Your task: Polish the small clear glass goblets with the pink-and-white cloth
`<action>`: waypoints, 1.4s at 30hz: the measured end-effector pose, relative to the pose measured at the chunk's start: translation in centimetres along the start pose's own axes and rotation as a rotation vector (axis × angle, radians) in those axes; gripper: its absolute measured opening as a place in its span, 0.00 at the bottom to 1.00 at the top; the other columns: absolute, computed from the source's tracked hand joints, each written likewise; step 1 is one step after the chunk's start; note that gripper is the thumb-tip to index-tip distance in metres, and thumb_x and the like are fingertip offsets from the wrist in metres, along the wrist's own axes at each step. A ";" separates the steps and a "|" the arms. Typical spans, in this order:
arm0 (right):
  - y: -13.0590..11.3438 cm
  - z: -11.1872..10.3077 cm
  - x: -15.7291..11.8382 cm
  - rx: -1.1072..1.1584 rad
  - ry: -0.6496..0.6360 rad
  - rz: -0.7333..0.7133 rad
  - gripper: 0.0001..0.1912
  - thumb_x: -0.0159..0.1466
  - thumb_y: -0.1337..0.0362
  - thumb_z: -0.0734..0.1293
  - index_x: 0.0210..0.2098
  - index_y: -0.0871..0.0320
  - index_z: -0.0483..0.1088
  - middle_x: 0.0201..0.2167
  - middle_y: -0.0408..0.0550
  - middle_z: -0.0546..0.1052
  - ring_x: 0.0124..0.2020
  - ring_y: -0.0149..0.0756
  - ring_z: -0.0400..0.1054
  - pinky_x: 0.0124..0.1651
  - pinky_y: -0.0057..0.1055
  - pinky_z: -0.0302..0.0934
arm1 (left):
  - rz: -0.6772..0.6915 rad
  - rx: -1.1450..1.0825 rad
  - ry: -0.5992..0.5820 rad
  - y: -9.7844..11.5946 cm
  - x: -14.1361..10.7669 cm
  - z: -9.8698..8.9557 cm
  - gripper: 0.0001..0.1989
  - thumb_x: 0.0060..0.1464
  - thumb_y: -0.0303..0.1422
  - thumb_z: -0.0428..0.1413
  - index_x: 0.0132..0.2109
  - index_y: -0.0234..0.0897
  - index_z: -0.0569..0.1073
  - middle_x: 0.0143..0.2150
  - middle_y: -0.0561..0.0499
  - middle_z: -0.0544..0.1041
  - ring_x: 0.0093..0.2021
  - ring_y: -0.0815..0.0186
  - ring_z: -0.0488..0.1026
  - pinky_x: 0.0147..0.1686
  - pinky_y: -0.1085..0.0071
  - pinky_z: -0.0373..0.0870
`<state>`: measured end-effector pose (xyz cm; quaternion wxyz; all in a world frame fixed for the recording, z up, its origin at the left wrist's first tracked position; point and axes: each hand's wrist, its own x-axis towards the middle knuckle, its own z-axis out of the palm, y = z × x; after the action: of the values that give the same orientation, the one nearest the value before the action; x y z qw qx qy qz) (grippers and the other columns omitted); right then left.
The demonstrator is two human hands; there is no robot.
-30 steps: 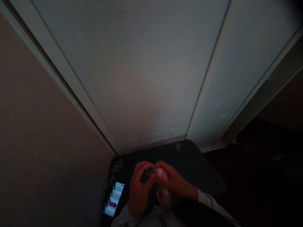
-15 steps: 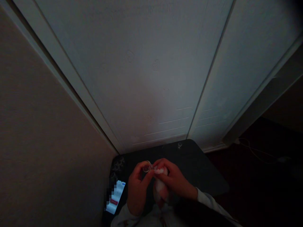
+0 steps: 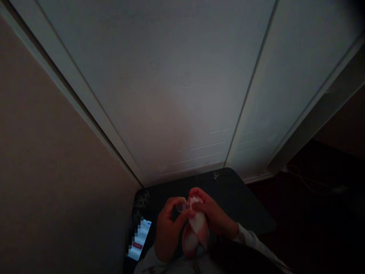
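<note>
My left hand [image 3: 169, 228] pinches a small clear, round-rimmed piece [image 3: 181, 206], like a tiny glass cup; its exact kind is hard to make out in the dim light. Closed on a pink and white cloth [image 3: 196, 228], my right hand [image 3: 209, 211] presses a bunched end of it against the right side of the clear piece. The rest of the cloth hangs down towards my lap. Both hands are above a dark table [image 3: 242, 205].
A lit phone [image 3: 139, 241] lies at the table's left edge. Behind it sit several clear small pieces [image 3: 142, 198]. Another clear piece [image 3: 216, 175] stands near the back edge. White panels [image 3: 171, 95] rise behind the table, and a wall [image 3: 57, 171] stands on the left.
My right hand has turned and risen slightly with the cloth, so more of the cloth shows below it. The clear piece in my left hand has shifted a little to the right.
</note>
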<state>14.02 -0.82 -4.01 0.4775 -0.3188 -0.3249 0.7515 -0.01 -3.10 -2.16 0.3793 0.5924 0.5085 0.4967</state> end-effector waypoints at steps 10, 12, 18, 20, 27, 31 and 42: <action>1.2 -0.5 0.1 0.014 -0.093 0.108 0.11 0.51 0.63 0.69 0.33 0.56 0.65 0.25 0.38 0.69 0.23 0.27 0.62 0.26 0.24 0.55 | 0.227 0.204 -0.187 0.4 -0.1 -0.7 0.10 0.49 0.26 0.59 0.41 0.40 0.76 0.37 0.50 0.76 0.39 0.62 0.72 0.39 0.68 0.69; 1.4 -0.5 0.1 -0.077 -0.052 0.033 0.13 0.53 0.61 0.69 0.36 0.55 0.64 0.28 0.38 0.69 0.26 0.28 0.63 0.28 0.24 0.56 | 0.220 0.213 -0.179 0.3 -0.1 -0.8 0.12 0.49 0.26 0.58 0.42 0.40 0.76 0.38 0.49 0.76 0.40 0.61 0.73 0.40 0.67 0.69; 2.1 -1.2 0.4 -0.434 0.113 -0.326 0.06 0.56 0.62 0.67 0.31 0.55 0.66 0.39 0.44 0.69 0.40 0.36 0.65 0.43 0.32 0.60 | 0.135 0.195 -0.081 -0.4 0.2 -0.6 0.09 0.49 0.27 0.58 0.40 0.39 0.76 0.37 0.50 0.76 0.39 0.61 0.73 0.40 0.67 0.69; 2.3 -1.6 0.5 -0.558 0.116 -0.403 0.04 0.58 0.62 0.65 0.30 0.56 0.68 0.40 0.47 0.69 0.44 0.38 0.65 0.49 0.34 0.58 | 0.100 0.182 -0.055 -0.7 0.2 -0.5 0.09 0.49 0.28 0.58 0.39 0.39 0.76 0.37 0.49 0.75 0.39 0.61 0.72 0.40 0.66 0.69; 1.6 -1.3 -0.1 -0.764 0.007 -0.417 0.09 0.62 0.61 0.63 0.39 0.57 0.71 0.43 0.51 0.71 0.46 0.39 0.66 0.51 0.37 0.59 | 0.026 0.021 -0.017 -0.9 0.3 -0.6 0.07 0.49 0.30 0.58 0.38 0.40 0.76 0.36 0.51 0.74 0.38 0.62 0.72 0.40 0.69 0.68; 0.8 -0.7 -0.5 -0.832 -0.025 -0.282 0.14 0.60 0.59 0.66 0.42 0.59 0.70 0.39 0.50 0.74 0.40 0.39 0.68 0.44 0.35 0.61 | -0.030 -0.066 -0.025 -0.5 0.3 -0.4 0.06 0.48 0.29 0.59 0.36 0.40 0.76 0.34 0.53 0.74 0.36 0.63 0.72 0.38 0.70 0.68; 1.7 -1.6 0.2 -0.666 -0.191 -0.075 0.10 0.60 0.61 0.63 0.36 0.61 0.70 0.30 0.45 0.73 0.29 0.32 0.64 0.31 0.28 0.58 | -0.017 -0.010 -0.035 -0.7 0.0 -0.2 0.07 0.46 0.28 0.60 0.36 0.40 0.77 0.35 0.52 0.75 0.37 0.63 0.71 0.40 0.70 0.66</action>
<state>14.33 -0.95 -6.35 0.3419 -0.3734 -0.6070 0.6125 -0.36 -2.98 -2.77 0.3953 0.5946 0.5043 0.4856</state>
